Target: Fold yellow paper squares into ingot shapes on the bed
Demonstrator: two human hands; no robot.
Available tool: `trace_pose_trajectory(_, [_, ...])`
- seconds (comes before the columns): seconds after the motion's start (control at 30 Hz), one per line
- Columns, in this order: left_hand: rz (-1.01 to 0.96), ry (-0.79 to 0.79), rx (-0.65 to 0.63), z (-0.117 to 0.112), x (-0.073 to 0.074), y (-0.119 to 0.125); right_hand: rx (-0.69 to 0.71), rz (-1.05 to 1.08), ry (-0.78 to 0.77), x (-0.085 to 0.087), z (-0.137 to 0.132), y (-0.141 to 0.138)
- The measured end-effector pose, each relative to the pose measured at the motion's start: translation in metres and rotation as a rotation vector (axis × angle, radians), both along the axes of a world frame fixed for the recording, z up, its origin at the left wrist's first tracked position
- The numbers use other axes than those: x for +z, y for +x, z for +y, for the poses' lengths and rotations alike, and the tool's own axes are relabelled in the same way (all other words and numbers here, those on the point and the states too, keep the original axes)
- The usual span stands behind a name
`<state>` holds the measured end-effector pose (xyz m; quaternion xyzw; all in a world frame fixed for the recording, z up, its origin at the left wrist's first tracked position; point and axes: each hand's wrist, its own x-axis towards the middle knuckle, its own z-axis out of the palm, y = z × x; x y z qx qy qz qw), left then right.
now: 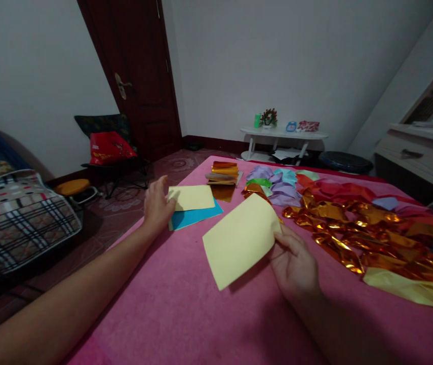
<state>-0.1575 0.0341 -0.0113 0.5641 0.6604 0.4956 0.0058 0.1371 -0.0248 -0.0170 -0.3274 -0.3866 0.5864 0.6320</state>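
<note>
Head view.

- **Right hand** (296, 263): thumb and fingers pinch the lower right corner of a pale yellow sheet (241, 238), which is lifted and tilted above the pink cover (170, 309).
- **Left hand** (157, 205): unclenched, with the fingers resting on the paper stack (191, 197), yellow over blue, close to the cover's left edge.
- **Risk, as judged:** a nudge could slide the stack over that edge, and a one-corner grip may crease the sheet.
- **Room:** crumpled gold foil (353, 233) crowds the right side. Bare cover lies between the forearms.

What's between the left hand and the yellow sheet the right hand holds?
Head view: a smaller yellow sheet on a blue sheet, then bare pink cover up to the held sheet.
</note>
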Motion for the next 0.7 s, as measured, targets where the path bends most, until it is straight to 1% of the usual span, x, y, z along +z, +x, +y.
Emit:
trace_pose_trajectory(0.03, [0.004,0.060,0.000,-0.002,0.003,0.002,0.007,0.041,-0.031,0.001,0.002,0.000])
trace_pose_trajectory(0.07, [-0.052,0.090,-0.058,-0.005,0.005,0.008,0.013,0.078,-0.063,0.002,0.004,0.001])
trace_pose_trajectory(0.1, [-0.163,0.079,-0.177,-0.009,0.007,0.017,0.014,0.113,-0.094,0.002,0.006,0.002])
trace_pose_trajectory(0.13, [-0.320,0.023,-0.335,-0.014,0.009,0.028,0.013,0.148,-0.128,0.002,0.007,0.003])
trace_pose_trajectory(0.2, [-0.645,-0.228,-0.695,-0.025,0.011,0.054,0.008,0.212,-0.192,0.002,0.008,0.005])
trace_pose_trajectory(0.23, [-0.793,-0.323,-0.822,-0.031,0.011,0.066,0.013,0.232,-0.218,0.002,0.008,0.006])
trace_pose_trajectory(0.27, [-0.896,-0.392,-0.904,-0.037,0.010,0.076,0.025,0.239,-0.237,0.001,0.008,0.006])
trace_pose_trajectory(0.3, [-0.943,-0.472,-0.977,-0.043,0.010,0.084,0.042,0.235,-0.247,0.001,0.008,0.006])
trace_pose_trajectory(0.37, [-0.926,-0.628,-1.061,-0.053,0.010,0.092,0.080,0.194,-0.237,0.000,0.008,0.005])
trace_pose_trajectory(0.43, [-0.901,-0.712,-1.061,-0.059,0.010,0.095,0.096,0.127,-0.198,-0.001,0.009,0.004])
trace_pose_trajectory(0.47, [-0.903,-0.704,-1.023,-0.060,0.010,0.094,0.079,0.088,-0.172,-0.003,0.010,0.004])
trace_pose_trajectory(0.53, [-0.916,-0.579,-0.878,-0.058,0.008,0.094,-0.039,-0.026,-0.106,-0.005,0.012,0.005])
trace_pose_trajectory(0.6, [-0.886,-0.402,-0.684,-0.053,0.005,0.094,-0.223,-0.208,-0.017,-0.007,0.012,0.005])
trace_pose_trajectory(0.63, [-0.856,-0.341,-0.604,-0.051,0.004,0.095,-0.299,-0.309,0.034,-0.008,0.010,0.005])
trace_pose_trajectory(0.67, [-0.830,-0.310,-0.555,-0.050,0.002,0.096,-0.342,-0.407,0.088,-0.008,0.008,0.004])
trace_pose_trajectory(0.7, [-0.814,-0.304,-0.540,-0.050,0.001,0.098,-0.340,-0.487,0.143,-0.008,0.005,0.002])
